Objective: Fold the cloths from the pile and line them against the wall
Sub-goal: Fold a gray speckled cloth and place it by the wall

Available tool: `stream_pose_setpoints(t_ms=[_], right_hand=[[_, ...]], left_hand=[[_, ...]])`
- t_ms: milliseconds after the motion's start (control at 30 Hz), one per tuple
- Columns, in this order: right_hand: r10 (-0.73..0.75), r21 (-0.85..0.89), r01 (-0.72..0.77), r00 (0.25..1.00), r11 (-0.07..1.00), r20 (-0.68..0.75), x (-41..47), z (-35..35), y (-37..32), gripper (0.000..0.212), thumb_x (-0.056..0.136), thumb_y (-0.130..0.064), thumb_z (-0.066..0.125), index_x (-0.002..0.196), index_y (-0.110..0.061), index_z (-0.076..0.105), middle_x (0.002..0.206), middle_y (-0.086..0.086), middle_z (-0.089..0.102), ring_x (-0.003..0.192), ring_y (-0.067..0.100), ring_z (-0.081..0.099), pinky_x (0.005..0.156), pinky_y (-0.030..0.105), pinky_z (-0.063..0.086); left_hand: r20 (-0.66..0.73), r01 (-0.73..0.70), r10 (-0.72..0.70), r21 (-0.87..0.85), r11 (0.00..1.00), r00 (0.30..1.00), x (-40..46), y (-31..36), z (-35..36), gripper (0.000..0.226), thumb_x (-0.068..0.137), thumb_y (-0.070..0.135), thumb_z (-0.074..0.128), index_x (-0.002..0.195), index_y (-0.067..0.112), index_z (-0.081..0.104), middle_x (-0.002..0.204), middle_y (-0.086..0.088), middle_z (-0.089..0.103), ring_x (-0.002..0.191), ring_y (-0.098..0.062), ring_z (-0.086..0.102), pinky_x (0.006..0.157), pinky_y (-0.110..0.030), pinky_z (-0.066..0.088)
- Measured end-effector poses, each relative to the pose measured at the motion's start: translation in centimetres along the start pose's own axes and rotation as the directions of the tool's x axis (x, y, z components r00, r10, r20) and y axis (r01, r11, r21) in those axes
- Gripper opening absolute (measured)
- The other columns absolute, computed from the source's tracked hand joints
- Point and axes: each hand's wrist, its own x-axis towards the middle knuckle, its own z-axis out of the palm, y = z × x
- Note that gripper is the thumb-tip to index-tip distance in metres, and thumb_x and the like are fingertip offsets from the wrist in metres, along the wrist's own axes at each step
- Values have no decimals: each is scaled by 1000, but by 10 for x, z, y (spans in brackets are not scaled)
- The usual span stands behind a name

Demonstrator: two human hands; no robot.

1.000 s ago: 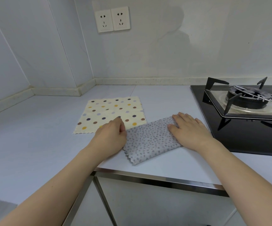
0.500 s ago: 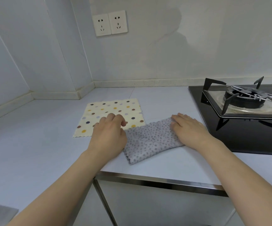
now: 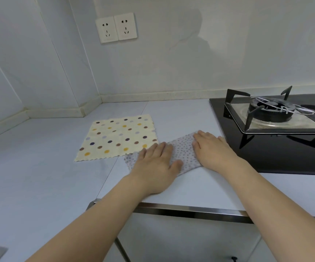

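From the head view, a grey cloth [image 3: 183, 154] is seen folded into a narrow band near the middle of the desk [image 3: 39, 167], running from about 7 o'clock up toward 1 o'clock. It is pressed flat by both hands. The left hand [image 3: 156, 163] lies palm-down on the band's near end, fingers straight and relaxed, nothing being gripped. The right hand [image 3: 211, 148] lies palm-down on the far end, fingers likewise extended and nothing pinched. At 9 o'clock of the grey cloth, touching or just overlapping its corner, a dotted cloth [image 3: 117, 137] is spread out flat and unfolded. No folded cloth is seen along the wall [image 3: 171, 63] at 12 o'clock, and the strip of desk below it is bare. At 3 o'clock a stove [image 3: 272, 118] is set into the desk, with sockets [image 3: 116, 28] above at 11 o'clock. The task is judged to be at an early stage: one cloth is partly folded, perhaps needing a further fold, and is not yet placed; the dotted cloth remains to be folded and lined up.
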Motion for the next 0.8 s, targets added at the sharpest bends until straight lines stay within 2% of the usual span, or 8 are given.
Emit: stream_pose_setpoints(t_ms=[167,300,400,500,567,633,733,800], right_hand=[[-5,35,7,998,999,-60,4,3,2,43,103,-28,27,139,-12,45,147,4,40,136,20,33,113,45,22],[-107,21,120,940,993,-323,3,3,1,29,95,-19,47,113,-7,65,127,11,58,120,31,50,101,42,39],[-252,27,291,868,956,-429,-24,-6,-26,23,90,-15,52,107,-10,66,117,4,59,108,27,52,94,39,41],[-386,118,435,872,893,-300,-70,-4,-63,31,91,-42,41,102,-21,62,102,-8,53,95,12,47,85,30,40],[-447,77,466,875,881,-186,-91,3,-75,47,85,-64,36,103,-27,60,101,-14,51,96,8,44,86,27,37],[-448,24,457,880,889,-160,-101,8,-77,61,77,-79,35,103,-30,59,102,-17,50,96,7,44,89,26,38],[-479,-77,474,856,877,-194,-107,12,-74,69,68,-86,39,100,-28,58,100,-15,51,91,9,47,84,25,42],[-503,-94,495,831,864,-238,-109,12,-74,54,74,-77,43,90,-27,57,92,-14,52,84,9,48,76,24,43]], left_hand=[[-10,40,-40,-10,999,999,-41,-49,-10,75,89,64,4,154,28,11,162,4,9,148,-14,4,121,-37,6],[-183,21,-52,-164,986,982,-50,-57,-21,43,103,27,31,145,24,41,146,6,38,130,-16,31,105,-20,19],[-235,2,-44,-174,985,971,-42,-64,-29,44,96,6,35,131,23,56,131,4,50,118,-19,40,103,-25,28],[-182,-23,-37,-318,948,983,-42,-70,-37,49,88,-7,34,113,22,65,110,9,53,107,-12,46,94,-17,37],[-127,-10,-48,-423,906,991,-45,-70,-44,51,83,-11,34,101,24,66,101,15,54,96,-2,49,77,-2,35],[-71,26,-68,-477,879,995,-48,-68,-51,51,80,-13,34,95,23,67,93,16,57,83,4,50,64,-1,34],[32,55,-45,-501,864,998,-51,-68,-60,48,78,-15,36,91,19,69,75,14,56,64,6,50,55,-5,35],[136,64,11,-539,840,991,-56,-68,-67,41,77,-11,43,93,17,68,83,8,58,59,9,49,55,-4,36]])
